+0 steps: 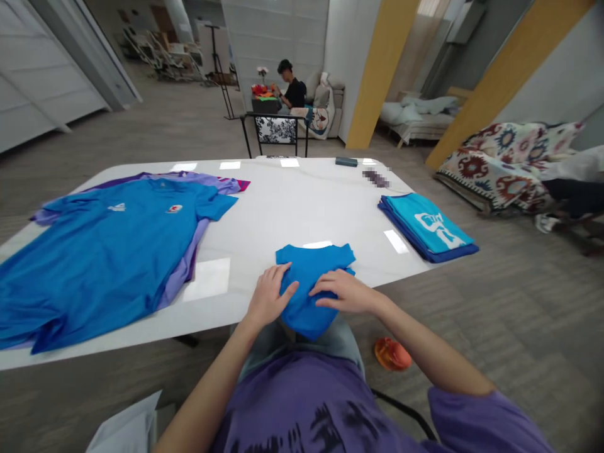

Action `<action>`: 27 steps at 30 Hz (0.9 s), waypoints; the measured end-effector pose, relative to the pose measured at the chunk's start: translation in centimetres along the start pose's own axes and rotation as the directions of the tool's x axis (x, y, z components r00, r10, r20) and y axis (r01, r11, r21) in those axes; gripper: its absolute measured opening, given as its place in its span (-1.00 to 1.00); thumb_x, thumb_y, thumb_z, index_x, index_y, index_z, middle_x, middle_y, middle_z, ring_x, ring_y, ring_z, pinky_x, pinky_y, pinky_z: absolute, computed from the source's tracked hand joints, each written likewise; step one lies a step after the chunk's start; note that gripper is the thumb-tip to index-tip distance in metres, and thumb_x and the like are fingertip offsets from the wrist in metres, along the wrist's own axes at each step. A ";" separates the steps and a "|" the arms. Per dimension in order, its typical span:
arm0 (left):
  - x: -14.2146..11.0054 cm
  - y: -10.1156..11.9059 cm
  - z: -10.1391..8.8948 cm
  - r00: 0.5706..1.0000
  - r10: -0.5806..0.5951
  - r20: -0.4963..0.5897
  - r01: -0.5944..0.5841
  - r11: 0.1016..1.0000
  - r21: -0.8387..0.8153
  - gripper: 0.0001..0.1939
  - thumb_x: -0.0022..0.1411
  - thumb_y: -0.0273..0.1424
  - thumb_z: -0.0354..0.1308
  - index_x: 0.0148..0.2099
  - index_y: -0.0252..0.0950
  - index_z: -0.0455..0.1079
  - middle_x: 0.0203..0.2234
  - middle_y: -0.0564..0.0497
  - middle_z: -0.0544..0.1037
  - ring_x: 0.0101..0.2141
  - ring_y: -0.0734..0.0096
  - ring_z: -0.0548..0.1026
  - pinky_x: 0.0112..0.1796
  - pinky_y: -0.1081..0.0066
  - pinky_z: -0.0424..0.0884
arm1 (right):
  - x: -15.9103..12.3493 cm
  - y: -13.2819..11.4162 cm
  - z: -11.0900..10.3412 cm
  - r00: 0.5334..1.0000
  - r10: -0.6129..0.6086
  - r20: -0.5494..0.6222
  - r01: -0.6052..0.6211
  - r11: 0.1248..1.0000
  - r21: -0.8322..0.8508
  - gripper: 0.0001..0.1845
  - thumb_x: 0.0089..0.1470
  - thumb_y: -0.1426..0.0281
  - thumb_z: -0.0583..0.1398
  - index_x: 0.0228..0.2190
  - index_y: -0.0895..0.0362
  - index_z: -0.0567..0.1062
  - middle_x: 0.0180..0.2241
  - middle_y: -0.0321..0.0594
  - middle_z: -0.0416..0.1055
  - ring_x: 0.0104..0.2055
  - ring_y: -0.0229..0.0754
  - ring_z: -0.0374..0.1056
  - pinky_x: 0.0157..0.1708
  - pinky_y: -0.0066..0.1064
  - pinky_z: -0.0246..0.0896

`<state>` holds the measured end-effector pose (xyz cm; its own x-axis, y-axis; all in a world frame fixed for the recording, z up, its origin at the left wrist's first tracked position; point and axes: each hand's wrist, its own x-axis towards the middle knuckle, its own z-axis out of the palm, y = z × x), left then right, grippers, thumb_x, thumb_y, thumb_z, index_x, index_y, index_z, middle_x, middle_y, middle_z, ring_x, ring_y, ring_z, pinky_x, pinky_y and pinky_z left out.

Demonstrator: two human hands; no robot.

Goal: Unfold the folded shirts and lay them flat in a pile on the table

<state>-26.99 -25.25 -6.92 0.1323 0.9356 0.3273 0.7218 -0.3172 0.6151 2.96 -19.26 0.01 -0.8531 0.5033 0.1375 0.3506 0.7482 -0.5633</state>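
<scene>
A blue T-shirt (309,267), partly folded into a narrow shape, lies at the table's front edge, and its lower end hangs over the edge toward my lap. My left hand (271,292) rests at its left side, fingers stretched out and spread. On its right part lies my right hand (342,290), with the fingers extended and apart over the cloth. Neither hand grips the fabric. To the left, another blue T-shirt (113,245) is spread flat on top of purple shirts (182,277). A stack of folded shirts (427,226), turquoise over dark blue, sits at the right.
The white table (292,211) has a dark case (346,162) and a blurred-out item (376,178) at its far right. Behind it stands a chair (277,130). A person (293,91) sits farther back. An orange container (392,354) is on the floor near my right side.
</scene>
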 end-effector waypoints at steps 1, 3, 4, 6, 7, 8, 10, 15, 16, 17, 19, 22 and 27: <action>0.0 0.3 0.0 1.000 0.006 0.028 -0.008 0.998 0.068 -0.40 0.60 0.05 0.15 0.51 -0.07 0.34 0.35 -0.17 0.47 0.36 -0.09 0.40 0.36 -0.17 0.34 | 0.2 0.0 0.4 0.998 0.034 -0.060 -0.036 0.998 -0.044 -0.61 0.50 0.06 0.23 0.20 -0.08 0.61 0.11 -0.10 0.60 0.16 0.06 0.51 0.24 -0.05 0.39; 0.0 0.8 -0.1 0.998 0.006 0.059 -0.016 0.987 0.163 -0.34 0.54 0.10 0.20 0.51 -0.05 0.36 0.37 -0.17 0.45 0.36 -0.17 0.38 0.34 -0.21 0.32 | 0.4 1.6 0.5 0.944 0.164 -0.285 -0.199 0.975 -0.097 -0.47 0.49 0.06 0.22 0.34 -0.03 0.49 0.22 0.02 0.50 0.25 0.17 0.43 0.30 0.06 0.36; 0.0 0.9 -0.1 0.998 0.005 0.065 -0.017 0.983 0.180 -0.35 0.53 0.10 0.21 0.50 -0.05 0.39 0.37 -0.17 0.45 0.36 -0.17 0.38 0.34 -0.21 0.32 | 0.6 2.8 0.3 0.889 0.239 -0.391 -0.299 0.949 -0.099 -0.39 0.45 0.03 0.25 0.37 0.02 0.45 0.26 0.09 0.45 0.30 0.23 0.39 0.33 0.12 0.32; 0.0 1.0 -0.1 0.998 0.009 0.066 -0.020 0.985 0.172 -0.42 0.54 0.08 0.21 0.44 -0.03 0.46 0.34 -0.15 0.47 0.34 -0.13 0.39 0.34 -0.17 0.34 | 1.1 5.4 0.1 0.785 0.379 -0.490 -0.465 0.883 -0.062 -0.33 0.37 0.00 0.31 0.32 0.09 0.48 0.28 0.17 0.41 0.33 0.32 0.34 0.38 0.21 0.25; 0.0 0.9 -0.1 0.998 0.013 0.061 -0.022 0.987 0.158 -0.46 0.55 0.07 0.21 0.40 -0.03 0.49 0.32 -0.14 0.48 0.33 -0.10 0.40 0.33 -0.15 0.35 | 1.4 6.5 0.0 0.761 0.434 -0.482 -0.513 0.857 -0.038 -0.39 0.34 0.00 0.33 0.24 0.09 0.54 0.24 0.17 0.44 0.30 0.32 0.35 0.38 0.22 0.24; 0.0 0.7 -0.1 0.998 0.016 0.056 -0.024 0.990 0.140 -0.50 0.55 0.06 0.22 0.36 -0.02 0.53 0.29 -0.13 0.50 0.32 -0.08 0.41 0.33 -0.13 0.36 | 1.7 7.4 -0.1 0.758 0.473 -0.449 -0.537 0.843 -0.017 -0.49 0.32 0.02 0.34 0.12 0.08 0.60 0.17 0.13 0.49 0.26 0.29 0.38 0.36 0.19 0.25; -0.1 0.3 -0.2 0.999 0.015 0.041 -0.019 0.994 0.104 -0.57 0.56 0.05 0.21 0.28 -0.02 0.58 0.24 -0.12 0.53 0.29 -0.06 0.44 0.33 -0.12 0.37 | 2.4 8.3 -0.2 0.780 0.498 -0.378 -0.534 0.845 0.012 -0.70 0.33 0.09 0.31 -0.12 0.05 0.62 -0.02 -0.01 0.56 0.13 0.16 0.46 0.29 0.07 0.32; 1.0 -0.9 -0.7 0.981 -0.178 -0.075 0.178 0.984 -0.015 -0.53 0.60 0.00 0.11 0.34 -0.11 0.51 0.27 -0.20 0.42 0.15 0.07 0.58 0.25 0.02 0.51 | 4.1 7.9 -2.0 0.800 0.477 -0.365 -0.488 0.870 0.069 -0.76 0.41 0.13 0.18 -0.20 0.02 0.49 -0.24 -0.21 0.58 -0.16 -0.04 0.50 -0.06 -0.22 0.43; 1.8 -1.0 -0.9 0.968 -0.236 -0.083 0.239 0.971 0.031 -0.43 0.57 0.01 0.15 0.43 -0.17 0.41 0.30 -0.27 0.39 0.13 0.03 0.60 0.22 0.03 0.53 | 4.7 7.7 -2.7 0.792 0.477 -0.380 -0.486 0.870 0.080 -0.76 0.42 0.12 0.16 -0.19 0.01 0.47 -0.24 -0.22 0.59 -0.19 -0.05 0.49 -0.12 -0.25 0.42; 2.8 -1.0 -1.2 0.957 -0.281 -0.072 0.288 0.950 0.119 -0.33 0.53 0.02 0.21 0.49 -0.23 0.34 0.30 -0.33 0.38 0.13 -0.04 0.61 0.20 0.00 0.53 | 5.5 7.5 -3.5 0.782 0.478 -0.400 -0.487 0.869 0.087 -0.76 0.43 0.13 0.15 -0.18 0.01 0.44 -0.24 -0.22 0.58 -0.21 -0.06 0.49 -0.15 -0.26 0.40; 5.4 -0.7 -1.9 0.940 -0.341 0.022 0.313 0.886 0.342 -0.31 0.46 -0.01 0.30 0.43 -0.30 0.37 0.24 -0.40 0.47 0.16 -0.22 0.58 0.20 -0.06 0.50 | 7.6 7.2 -5.5 0.758 0.476 -0.445 -0.493 0.866 0.087 -0.80 0.43 0.15 0.17 -0.18 0.01 0.41 -0.25 -0.21 0.57 -0.22 -0.05 0.47 -0.17 -0.25 0.38; 10.8 0.0 -3.7 0.908 -0.380 0.178 0.262 0.844 0.468 -0.61 0.45 -0.11 0.32 0.16 -0.23 0.54 0.04 -0.28 0.65 0.10 -0.19 0.62 0.11 0.04 0.53 | 12.0 6.8 -10.1 0.732 0.458 -0.505 -0.496 0.866 0.065 -0.85 0.42 0.23 0.22 -0.19 0.02 0.39 -0.24 -0.20 0.56 -0.20 -0.03 0.44 -0.09 -0.20 0.36; 20.4 3.2 -12.4 0.968 -0.247 -0.034 0.236 0.861 0.450 -0.62 0.67 -0.10 -0.02 0.22 -0.16 0.49 0.09 -0.20 0.66 0.15 -0.06 0.61 0.10 0.13 0.49 | 18.1 4.3 -23.1 0.623 0.231 -0.747 -0.412 0.909 -0.063 -0.73 0.56 0.12 0.18 -0.07 0.06 0.39 -0.10 -0.14 0.53 -0.11 -0.10 0.36 0.08 -0.16 0.35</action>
<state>-30.40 -9.07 10.59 -0.0737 0.9791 0.1896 0.9586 0.0171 0.2844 -2.05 3.02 18.90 -0.1618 0.8096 0.5643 0.6948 0.4995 -0.5175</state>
